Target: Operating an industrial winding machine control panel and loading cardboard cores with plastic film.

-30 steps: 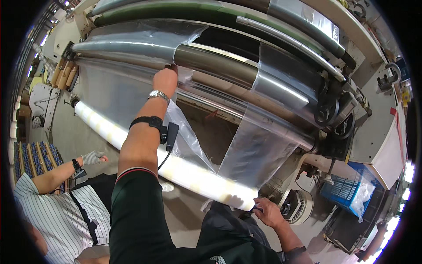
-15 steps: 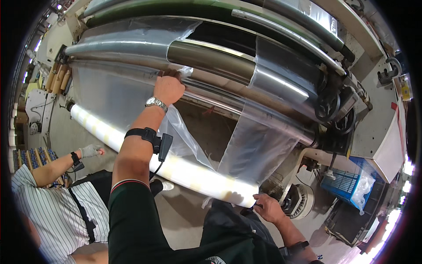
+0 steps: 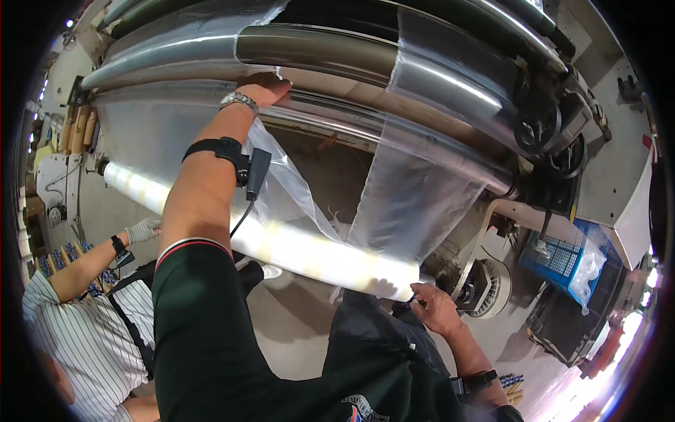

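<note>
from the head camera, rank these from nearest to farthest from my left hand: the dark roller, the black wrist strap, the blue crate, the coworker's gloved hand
1. dark roller: just above the left hand.
2. black wrist strap: down the same forearm.
3. gloved hand: lower left.
4. blue crate: far right, on the floor.

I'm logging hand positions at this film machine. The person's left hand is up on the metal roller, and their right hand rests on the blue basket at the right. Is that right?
Not quite. In the head view the right hand is low at the end of the bright white roll, well apart from the blue basket. The left hand is up on the metal roller, as you said.
</note>
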`<state>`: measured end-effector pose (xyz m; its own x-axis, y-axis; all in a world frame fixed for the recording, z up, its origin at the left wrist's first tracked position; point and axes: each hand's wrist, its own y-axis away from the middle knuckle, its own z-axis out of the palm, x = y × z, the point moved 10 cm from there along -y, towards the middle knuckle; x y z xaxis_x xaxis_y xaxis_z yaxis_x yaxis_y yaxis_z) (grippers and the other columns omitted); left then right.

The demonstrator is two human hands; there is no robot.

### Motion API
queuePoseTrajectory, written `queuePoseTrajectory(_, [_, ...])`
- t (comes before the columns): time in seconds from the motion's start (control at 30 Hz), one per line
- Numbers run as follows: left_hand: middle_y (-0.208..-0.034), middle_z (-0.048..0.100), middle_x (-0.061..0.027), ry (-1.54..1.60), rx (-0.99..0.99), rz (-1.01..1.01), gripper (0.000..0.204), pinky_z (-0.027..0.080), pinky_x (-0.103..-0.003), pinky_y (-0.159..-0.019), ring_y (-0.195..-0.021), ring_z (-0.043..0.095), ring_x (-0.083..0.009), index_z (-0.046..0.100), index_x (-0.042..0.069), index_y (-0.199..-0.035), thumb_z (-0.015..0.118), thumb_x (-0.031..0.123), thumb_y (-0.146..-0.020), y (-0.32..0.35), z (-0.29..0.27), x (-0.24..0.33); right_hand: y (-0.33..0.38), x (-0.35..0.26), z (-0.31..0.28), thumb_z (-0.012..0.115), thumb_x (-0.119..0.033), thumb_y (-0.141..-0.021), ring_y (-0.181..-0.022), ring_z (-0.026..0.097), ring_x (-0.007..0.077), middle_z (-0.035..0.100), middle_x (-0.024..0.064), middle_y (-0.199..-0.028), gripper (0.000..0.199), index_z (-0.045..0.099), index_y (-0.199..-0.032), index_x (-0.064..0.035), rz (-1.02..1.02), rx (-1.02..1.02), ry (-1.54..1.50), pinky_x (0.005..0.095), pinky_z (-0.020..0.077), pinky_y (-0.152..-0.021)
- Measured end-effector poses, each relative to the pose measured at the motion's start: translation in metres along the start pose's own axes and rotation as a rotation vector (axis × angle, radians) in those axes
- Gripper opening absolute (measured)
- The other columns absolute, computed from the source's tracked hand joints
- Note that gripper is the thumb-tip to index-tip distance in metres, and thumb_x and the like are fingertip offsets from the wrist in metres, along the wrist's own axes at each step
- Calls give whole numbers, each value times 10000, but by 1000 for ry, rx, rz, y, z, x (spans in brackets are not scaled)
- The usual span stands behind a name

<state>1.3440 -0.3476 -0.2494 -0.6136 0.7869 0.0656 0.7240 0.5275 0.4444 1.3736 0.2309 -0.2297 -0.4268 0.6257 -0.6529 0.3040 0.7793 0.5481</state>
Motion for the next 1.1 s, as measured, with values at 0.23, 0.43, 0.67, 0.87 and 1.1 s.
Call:
queuePoseTrajectory(0.23, [-1200,620,-159,44,193,-133,474,458,-443,-938,-1067,600,-365,554,113,-1216,500,429,-867,16,-10,-35,13,4,0,683,-148,-794,-917,650,264,633,137,-1053,429,570,-1194,-42,3,38,-39,386,501,-840])
queuePoseTrajectory(0.43, [-1119,656,-145,-256,361,-4,482,506,-480,-824,-957,648,-354,592,149,-1175,383,512,-938,40,-24,15,32,22,-12,689,-143,-785,-926,650,261,634,135,-1045,432,571,-1189,-45,58,87,-17,378,504,-846])
queuePoseTrajectory(0.67, [-1249,576,-207,-250,132,-198,553,465,-452,-897,-1091,587,-348,568,68,-1215,462,509,-898,48,-12,13,47,24,1,692,-131,-781,-947,647,270,622,133,-1076,425,569,-1180,-52,39,35,-47,381,506,-845])
queuePoseTrajectory(0.87, [-1147,597,-222,661,1000,-375,421,466,-416,-897,-1048,593,-317,590,-10,-1120,706,216,-785,221,31,1,65,46,-13,692,-104,-760,-942,630,279,633,122,-1047,380,600,-1122,-34,59,91,-47,368,505,-834])
queuePoseTrajectory(1.1, [-685,621,-86,983,380,-462,204,465,-304,-520,-542,599,-162,645,-2,-901,647,190,-832,199,196,-62,73,67,5,702,-105,-770,-919,642,252,622,113,-1056,439,572,-1187,-64,81,24,-19,370,512,-821])
